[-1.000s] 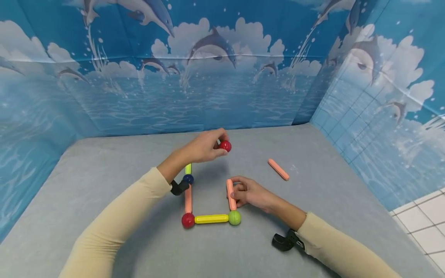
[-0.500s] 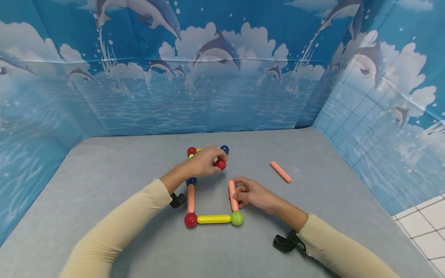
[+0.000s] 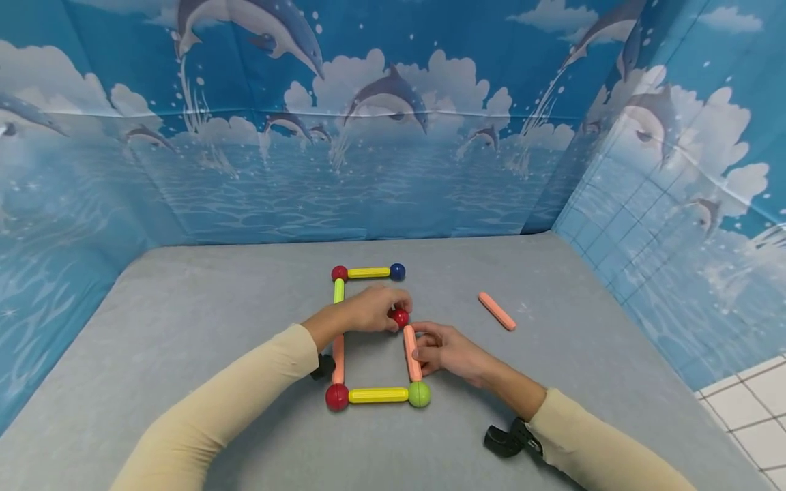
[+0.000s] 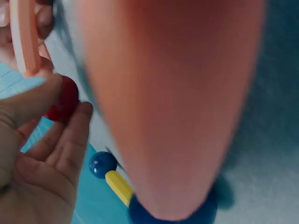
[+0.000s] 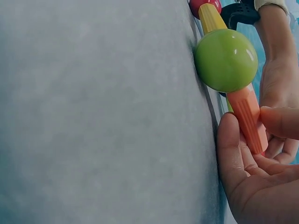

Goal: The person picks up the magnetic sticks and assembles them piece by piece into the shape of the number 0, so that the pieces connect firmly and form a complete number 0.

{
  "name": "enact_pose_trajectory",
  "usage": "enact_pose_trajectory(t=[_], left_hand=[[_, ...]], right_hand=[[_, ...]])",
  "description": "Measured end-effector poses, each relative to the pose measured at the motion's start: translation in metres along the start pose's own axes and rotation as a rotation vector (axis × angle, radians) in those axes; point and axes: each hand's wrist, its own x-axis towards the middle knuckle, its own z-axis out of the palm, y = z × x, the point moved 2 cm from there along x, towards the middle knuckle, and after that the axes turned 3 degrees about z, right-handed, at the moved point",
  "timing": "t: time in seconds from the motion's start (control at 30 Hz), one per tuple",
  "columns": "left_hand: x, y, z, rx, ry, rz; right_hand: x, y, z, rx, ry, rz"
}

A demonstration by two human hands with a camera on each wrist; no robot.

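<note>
My left hand (image 3: 376, 309) pinches a red ball (image 3: 400, 318) between thumb and fingers, right at the far end of an orange stick (image 3: 413, 353). My right hand (image 3: 451, 351) holds that stick between thumb and fingers; its near end meets a green ball (image 3: 419, 394). From the green ball a yellow stick (image 3: 378, 395) runs left to another red ball (image 3: 337, 397). Another orange stick (image 3: 339, 358) leads away from there, and the left forearm partly covers that side. In the left wrist view, the held red ball (image 4: 65, 99) sits just below the orange stick's end.
Further back, a lime stick (image 3: 339, 290) reaches a red ball (image 3: 340, 273), and a yellow stick (image 3: 368, 272) joins it to a blue ball (image 3: 397, 271). A loose orange stick (image 3: 497, 311) lies on the grey surface (image 3: 583, 354) at the right. A dolphin-print curtain (image 3: 368, 184) stands behind.
My left hand has brought the red ball down and toward me, up to the orange stick's far end. The back row of balls and stick has come into sight. My right hand keeps its hold.
</note>
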Motion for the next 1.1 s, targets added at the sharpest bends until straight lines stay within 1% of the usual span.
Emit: enact_pose_trajectory(t=[0.13, 0.23, 0.37, 0.5, 0.63, 0.9, 1.1], left_hand=[[0.0011, 0.0004, 0.0019, -0.029, -0.011, 0.001], [0.0012, -0.0003, 0.0034, -0.029, -0.024, 0.007], [0.0014, -0.0005, 0.0035, -0.03, -0.046, -0.003], [0.0024, 0.0001, 0.0014, -0.032, -0.033, -0.009], [0.0039, -0.0001, 0.0005, -0.018, -0.016, 0.006], [0.0029, -0.0002, 0.0001, -0.012, -0.009, 0.052], [0.0018, -0.0015, 0.0007, -0.008, -0.006, 0.082]], right_hand=[[0.0004, 0.0019, 0.0002, -0.002, 0.004, -0.001], [0.0003, 0.0024, 0.0004, -0.003, 0.005, 0.001], [0.0004, 0.0019, 0.0003, -0.001, 0.006, -0.002], [0.0006, 0.0007, -0.0006, 0.01, 0.009, -0.006], [0.001, -0.0002, -0.0011, 0.006, 0.006, -0.011], [0.0026, 0.0008, -0.0004, 0.006, 0.001, -0.007], [0.0041, 0.0001, 0.0011, -0.006, 0.03, 0.012]])
